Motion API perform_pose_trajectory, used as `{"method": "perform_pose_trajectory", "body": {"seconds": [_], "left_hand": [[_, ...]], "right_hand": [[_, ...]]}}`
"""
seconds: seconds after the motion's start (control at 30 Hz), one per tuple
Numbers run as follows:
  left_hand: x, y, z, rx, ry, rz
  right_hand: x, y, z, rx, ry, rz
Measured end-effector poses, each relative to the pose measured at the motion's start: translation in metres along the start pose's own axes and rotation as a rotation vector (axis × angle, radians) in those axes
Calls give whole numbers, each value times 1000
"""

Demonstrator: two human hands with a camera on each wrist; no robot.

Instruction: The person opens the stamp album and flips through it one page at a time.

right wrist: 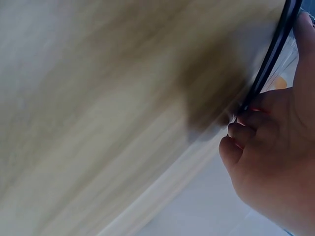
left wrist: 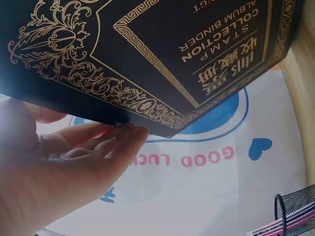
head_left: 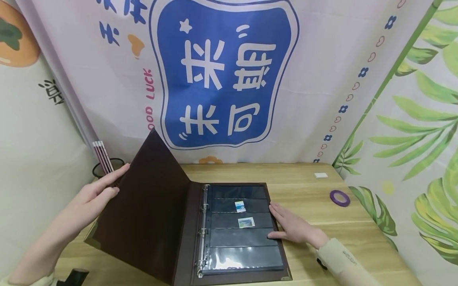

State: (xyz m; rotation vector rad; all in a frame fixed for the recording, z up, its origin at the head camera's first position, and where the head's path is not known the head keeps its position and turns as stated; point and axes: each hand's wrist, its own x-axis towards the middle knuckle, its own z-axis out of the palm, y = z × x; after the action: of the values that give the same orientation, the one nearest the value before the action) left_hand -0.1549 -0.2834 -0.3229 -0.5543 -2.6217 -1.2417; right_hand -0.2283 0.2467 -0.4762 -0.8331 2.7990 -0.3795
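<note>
A dark brown ring-bound stamp album (head_left: 229, 260) lies on the table, its cover (head_left: 150, 206) tilted up at the left. My left hand (head_left: 94, 196) touches the raised cover's outer edge with index finger and thumb. The left wrist view shows gold lettering and scrollwork on the cover (left wrist: 162, 54), above the fingers of the left hand (left wrist: 74, 157). My right hand (head_left: 295, 226) rests at the album's right edge, thumb over the black pocket page (head_left: 243, 238). Two small stamps, a blue-white one (head_left: 240, 206) and a landscape one (head_left: 246, 222), sit in the page's pockets.
A black mesh pen holder (head_left: 97, 170) with striped pencils (head_left: 102, 157) stands at the back left. A purple tape roll (head_left: 339, 198) and a white eraser-like block (head_left: 321, 175) lie on the wooden table (head_left: 304, 186) at right. A printed cloth (head_left: 304, 131) hangs behind.
</note>
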Motion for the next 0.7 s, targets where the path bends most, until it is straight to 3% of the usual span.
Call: {"method": "perform_pose_trajectory", "body": {"seconds": [0.23,0.47,0.7], "left_hand": [[-1,-10,-1,16,-3,-17],[-12,-26,-8,67,-33,-95],[-20,-49,-11,91,-134,-121]], "right_hand": [[-3,9,-4,24,-2,16],[-5,20,-10,67,-11,6],[-9,32,-15,56,-4,4]]}}
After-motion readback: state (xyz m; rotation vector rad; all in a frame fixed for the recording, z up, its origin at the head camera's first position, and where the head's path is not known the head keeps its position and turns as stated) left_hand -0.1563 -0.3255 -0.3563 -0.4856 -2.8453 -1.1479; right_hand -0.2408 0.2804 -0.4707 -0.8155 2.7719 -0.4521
